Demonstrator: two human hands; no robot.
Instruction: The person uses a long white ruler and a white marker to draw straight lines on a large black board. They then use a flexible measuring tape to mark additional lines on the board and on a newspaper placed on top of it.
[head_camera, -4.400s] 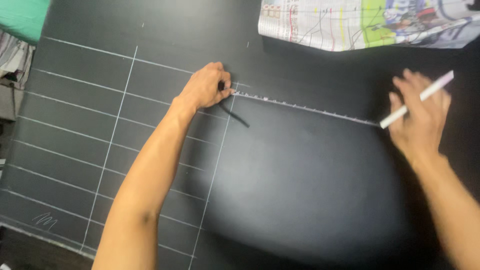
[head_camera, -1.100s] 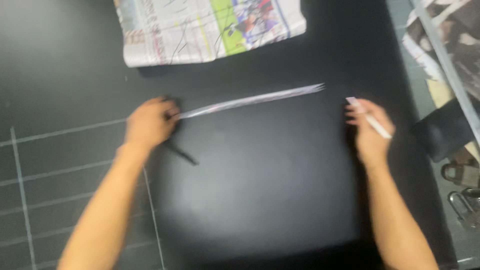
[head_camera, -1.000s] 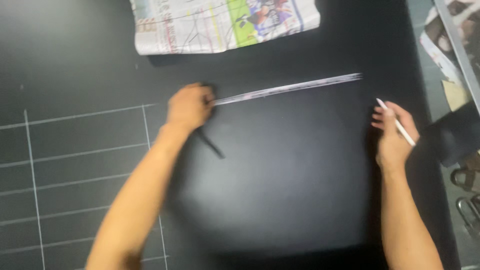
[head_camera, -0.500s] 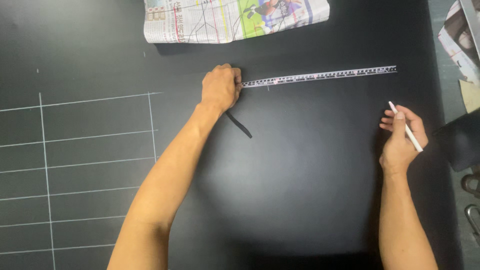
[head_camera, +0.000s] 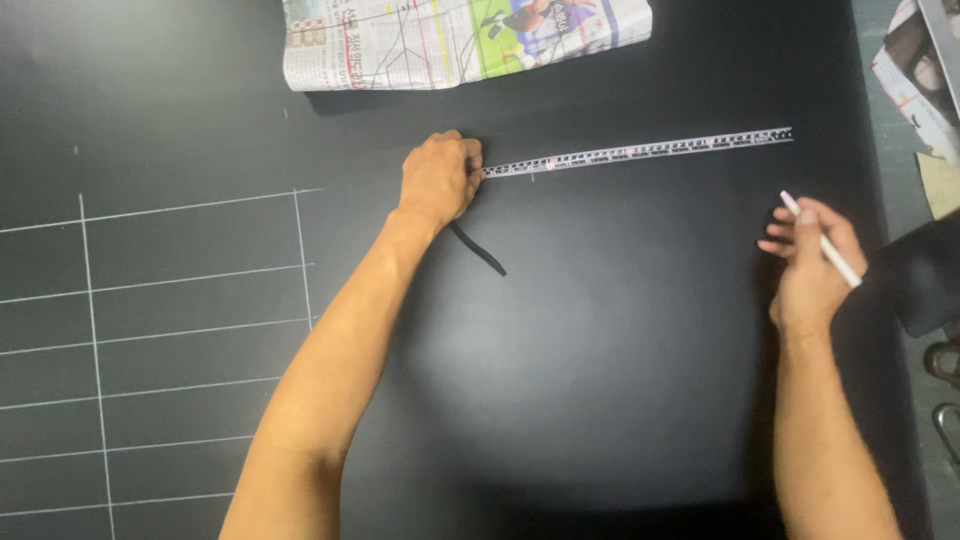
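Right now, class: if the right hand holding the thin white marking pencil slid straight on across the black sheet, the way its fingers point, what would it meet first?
The right hand points up and left. Bare black sheet comes first, then probably the extended white measuring tape; depth is unclear.

L arm: bare forearm enters from bottom edge, runs up and to the right, nearly straight, wrist in line w/ forearm. Left hand (head_camera: 438, 180) lies knuckles up, back toward camera, fingers curled into a loose fist, closed over sthg at the thumb side; fingertips hidden under the hand.

R arm: bare forearm comes up from bottom right, almost vertical, wrist slightly bent inward. Right hand (head_camera: 812, 265) back toward camera, fingers partly folded, pointing left, gripping a thin object betw. thumb and fingers. Hands well apart, L higher in view than R.
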